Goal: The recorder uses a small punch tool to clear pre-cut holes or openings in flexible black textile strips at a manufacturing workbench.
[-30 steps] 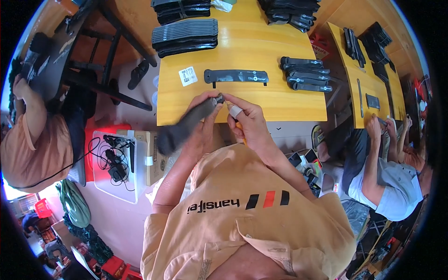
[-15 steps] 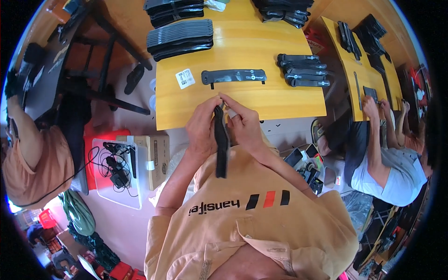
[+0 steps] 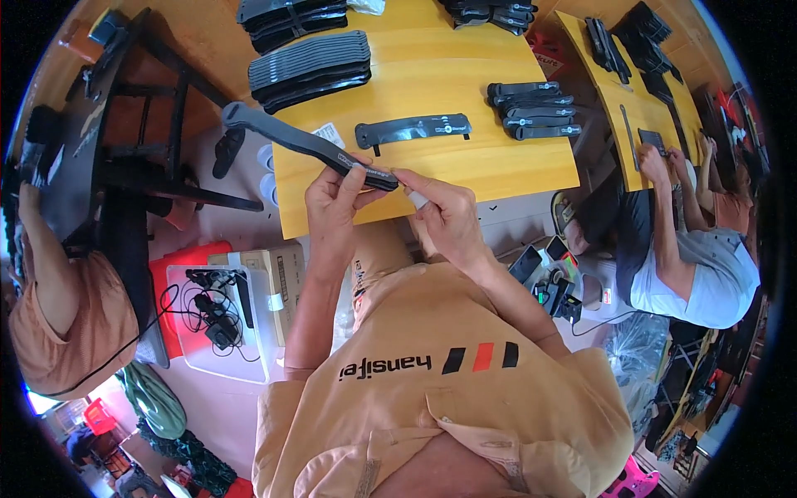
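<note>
While the left hand (image 3: 334, 203) grips it firmly near its lower right end, thumb on top, a long black strap (image 3: 286, 135) with pale lettering slants up leftward in the head view, its rounded far end beyond the left edge of a yellow wooden table (image 3: 515, 170).

Right hand (image 3: 450, 212): thumb and fingertips drawn together at the near end of that strap, a white wrap (image 3: 417, 199) on one finger; whether they pinch the strap or some small part, I cannot tell at this size.

On the table: one flat black strap with two short tabs (image 3: 413, 130), beyond the hands; one white label (image 3: 330, 133), partly hidden behind the gripped strap; one cluster of black straps (image 3: 535, 110), to the right; one tall stack of black straps (image 3: 309, 70), to the left; one banded bundle (image 3: 295, 21), behind that stack.

Floor, left: one clear plastic bin (image 3: 264, 340) with black cables (image 3: 220, 324); one cardboard box (image 3: 288, 278), adjacent.

Far right: one co-worker in a light blue shirt (image 3: 701, 278), at a second yellow table (image 3: 610, 91).
</note>
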Tool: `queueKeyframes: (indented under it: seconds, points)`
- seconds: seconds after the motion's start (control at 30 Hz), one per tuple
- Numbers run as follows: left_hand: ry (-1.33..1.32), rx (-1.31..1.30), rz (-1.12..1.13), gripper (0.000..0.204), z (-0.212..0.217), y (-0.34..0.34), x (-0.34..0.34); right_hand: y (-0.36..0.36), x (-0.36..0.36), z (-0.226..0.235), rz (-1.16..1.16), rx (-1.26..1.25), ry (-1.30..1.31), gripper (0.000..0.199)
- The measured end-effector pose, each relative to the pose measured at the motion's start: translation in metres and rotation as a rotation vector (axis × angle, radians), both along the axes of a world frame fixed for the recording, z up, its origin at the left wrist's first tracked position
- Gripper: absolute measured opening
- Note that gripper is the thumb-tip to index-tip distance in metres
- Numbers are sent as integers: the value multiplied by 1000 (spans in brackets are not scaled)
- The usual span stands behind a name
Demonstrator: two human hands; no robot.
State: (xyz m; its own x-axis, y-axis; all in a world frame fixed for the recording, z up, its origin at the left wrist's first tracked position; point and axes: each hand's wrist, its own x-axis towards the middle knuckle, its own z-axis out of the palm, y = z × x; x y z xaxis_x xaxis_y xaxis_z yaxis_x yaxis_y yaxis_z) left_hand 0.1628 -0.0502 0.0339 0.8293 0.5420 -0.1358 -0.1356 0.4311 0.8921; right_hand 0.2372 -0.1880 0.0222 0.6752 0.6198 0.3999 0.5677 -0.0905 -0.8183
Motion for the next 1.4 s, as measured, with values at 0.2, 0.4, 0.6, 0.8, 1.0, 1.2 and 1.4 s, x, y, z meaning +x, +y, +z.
queueKeyframes:
  seconds: [0.2,0.4,0.6,0.8,1.0,1.2,1.4]
  points:
    - [-62,-222,-225,20,-17,15,0,-7,3,15,123,-84,147,51]
    - [16,-175,-224,22,-25,12,2,-17,7,23,182,-387,-127,45]
    - [26,-308,-287,24,-14,0,4,-24,4,7,190,-31,111,45]
    - [367,39,-108,29,6,-11,4,-24,13,7,188,-50,90,46]
    - [484,696,-135,28,16,-25,-9,-26,11,7,240,-61,127,40]
    - [312,359,-216,26,18,-25,-13,-26,16,7,399,44,786,39]
    - [268,325,-150,26,10,-30,-12,-28,21,21,476,118,1096,38]
